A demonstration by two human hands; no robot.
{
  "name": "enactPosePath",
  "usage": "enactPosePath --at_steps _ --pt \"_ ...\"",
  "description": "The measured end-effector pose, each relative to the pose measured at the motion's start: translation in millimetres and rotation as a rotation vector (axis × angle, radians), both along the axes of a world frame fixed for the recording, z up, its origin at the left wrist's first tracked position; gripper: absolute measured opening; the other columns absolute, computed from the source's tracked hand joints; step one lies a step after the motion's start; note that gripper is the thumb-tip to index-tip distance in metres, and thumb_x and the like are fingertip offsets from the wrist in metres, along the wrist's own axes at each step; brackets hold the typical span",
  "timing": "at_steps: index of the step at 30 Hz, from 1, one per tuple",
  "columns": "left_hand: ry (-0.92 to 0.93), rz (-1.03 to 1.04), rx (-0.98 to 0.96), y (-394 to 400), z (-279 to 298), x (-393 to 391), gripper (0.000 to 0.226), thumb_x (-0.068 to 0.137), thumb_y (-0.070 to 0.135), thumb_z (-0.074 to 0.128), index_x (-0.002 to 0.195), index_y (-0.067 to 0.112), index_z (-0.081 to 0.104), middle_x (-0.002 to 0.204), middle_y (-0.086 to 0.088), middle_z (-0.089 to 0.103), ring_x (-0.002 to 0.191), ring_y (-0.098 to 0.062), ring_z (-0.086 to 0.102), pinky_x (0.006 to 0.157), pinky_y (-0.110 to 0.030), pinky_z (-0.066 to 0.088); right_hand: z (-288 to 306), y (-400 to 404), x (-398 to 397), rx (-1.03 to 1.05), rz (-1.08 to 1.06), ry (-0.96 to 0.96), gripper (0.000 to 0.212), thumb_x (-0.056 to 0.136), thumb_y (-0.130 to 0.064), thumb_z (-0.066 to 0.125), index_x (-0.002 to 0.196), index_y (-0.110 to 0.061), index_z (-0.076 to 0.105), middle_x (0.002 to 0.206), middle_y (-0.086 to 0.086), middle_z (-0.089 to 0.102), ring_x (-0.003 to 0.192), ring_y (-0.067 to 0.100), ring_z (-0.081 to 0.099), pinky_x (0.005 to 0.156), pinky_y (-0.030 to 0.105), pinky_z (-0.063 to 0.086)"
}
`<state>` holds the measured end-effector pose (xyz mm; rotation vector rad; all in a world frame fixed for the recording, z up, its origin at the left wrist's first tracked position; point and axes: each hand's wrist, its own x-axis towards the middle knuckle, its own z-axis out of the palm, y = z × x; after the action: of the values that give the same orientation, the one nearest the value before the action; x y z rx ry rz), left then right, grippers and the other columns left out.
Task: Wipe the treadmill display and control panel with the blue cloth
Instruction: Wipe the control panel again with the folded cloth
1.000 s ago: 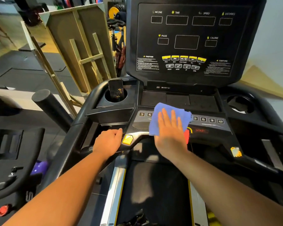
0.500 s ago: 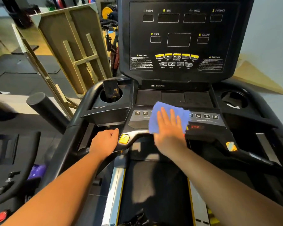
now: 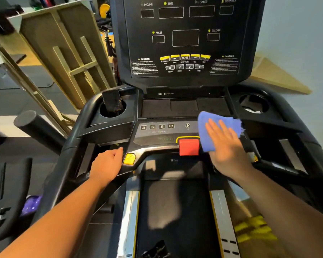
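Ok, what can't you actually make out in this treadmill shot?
Head view only:
- Right-side number keys: hidden under the blue cloth and right hand.
- Caution text on the display: too small.
- Display top: cut off by the frame edge.
- Yellow shape lower right: blurred.
- Left hand fingertips: hidden round the handlebar.

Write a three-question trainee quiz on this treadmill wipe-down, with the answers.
1. True or false: the right hand presses the blue cloth flat on the control panel.
2. Which side of the red stop button is the cloth on? A) its left B) its right
3. What stands in the left cup holder?

Key: 1 true. 2 B. 3 a dark phone, upright; meanwhile the left hand rests on the handlebar beside a yellow button.
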<state>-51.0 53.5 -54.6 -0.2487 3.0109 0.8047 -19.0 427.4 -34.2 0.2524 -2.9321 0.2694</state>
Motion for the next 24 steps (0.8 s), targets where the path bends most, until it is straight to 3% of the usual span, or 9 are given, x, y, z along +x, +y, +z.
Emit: enactPosePath --at_steps 2,5,8,10,12,15,17,22,24 --pt "-0.003 0.002 -0.008 0 -1 -1 0.059 0.106 0.046 0.033 0.074 0.009 0.067 0.073 -0.009 0.068 0.073 -0.027 0.064 0.063 -0.034 0.044 2 31 13 -0.017 -0.149 -0.033 0.069 0.080 -0.017 0.040 0.148 -0.001 0.044 0.154 0.017 0.044 0.143 0.044 0.037 0.108 0.064 0.038" --pt "-0.007 0.016 -0.018 0 -1 -1 0.060 0.105 0.047 0.034 0.074 0.009 0.068 0.073 -0.007 0.068 0.070 -0.022 0.061 0.068 -0.037 0.044 -1 29 18 -0.047 -0.330 -0.026 0.074 0.081 -0.009 0.062 0.150 0.001 0.038 0.157 0.020 0.038 0.143 0.049 0.032 0.113 0.062 0.034" --pt "0.000 0.014 -0.016 -1 -3 -1 0.059 0.105 0.047 0.034 0.078 0.009 0.071 0.073 -0.006 0.070 0.069 -0.020 0.062 0.064 -0.034 0.043 -7 -8 2 -0.148 -0.505 0.019 0.070 0.085 -0.016 0.060 0.146 0.009 0.038 0.154 0.029 0.037 0.142 0.055 0.029 0.115 0.063 0.028" --pt "-0.002 0.017 -0.014 0 -1 0 0.058 0.105 0.047 0.034 0.077 0.011 0.070 0.072 -0.004 0.069 0.070 -0.020 0.063 0.065 -0.034 0.043 -7 -47 -13 -0.132 -0.507 -0.011 0.070 0.088 -0.028 0.051 0.145 0.012 0.039 0.152 0.034 0.037 0.141 0.057 0.030 0.114 0.066 0.028" --pt "-0.012 0.017 -0.011 0 0 -1 0.057 0.105 0.048 0.034 0.076 0.014 0.070 0.072 -0.002 0.069 0.071 -0.019 0.063 0.068 -0.036 0.045 -1 -90 -25 -0.098 -0.401 -0.045 0.076 0.090 -0.038 0.043 0.148 0.010 0.034 0.155 0.034 0.032 0.144 0.055 0.025 0.117 0.065 0.024" --pt "-0.022 0.025 0.005 1 1 0 0.056 0.105 0.048 0.034 0.071 0.017 0.067 0.072 -0.001 0.068 0.073 -0.021 0.064 0.072 -0.037 0.047 9 -160 -32 0.006 -0.175 -0.120 0.084 0.097 -0.042 0.044 0.157 0.003 0.008 0.165 0.028 -0.001 0.150 0.051 -0.003 0.123 0.059 0.002" --pt "-0.022 0.026 0.004 1 2 0 0.055 0.104 0.046 0.035 0.065 0.018 0.062 0.072 -0.003 0.068 0.074 -0.026 0.064 0.072 -0.038 0.047 12 -197 -33 0.034 -0.005 -0.117 0.081 0.099 -0.041 0.041 0.159 -0.001 0.004 0.165 0.023 -0.009 0.151 0.047 -0.010 0.123 0.055 -0.004" --pt "-0.041 0.002 0.042 2 7 1 0.052 0.099 0.044 0.037 0.058 0.018 0.055 0.067 -0.004 0.064 0.071 -0.030 0.060 0.069 -0.038 0.047 7 -198 -44 0.074 0.468 -0.104 0.070 0.095 -0.033 0.054 0.158 -0.016 0.028 0.168 0.006 0.017 0.154 0.041 0.001 0.122 0.052 -0.006" --pt "-0.041 0.016 0.022 1 6 0 0.053 0.102 0.046 0.036 0.061 0.019 0.057 0.073 -0.006 0.067 0.076 -0.032 0.062 0.074 -0.040 0.050 5 -171 -47 0.051 0.589 -0.102 0.066 0.092 -0.029 0.049 0.156 -0.018 0.035 0.166 0.001 0.025 0.155 0.035 0.009 0.124 0.048 -0.001"
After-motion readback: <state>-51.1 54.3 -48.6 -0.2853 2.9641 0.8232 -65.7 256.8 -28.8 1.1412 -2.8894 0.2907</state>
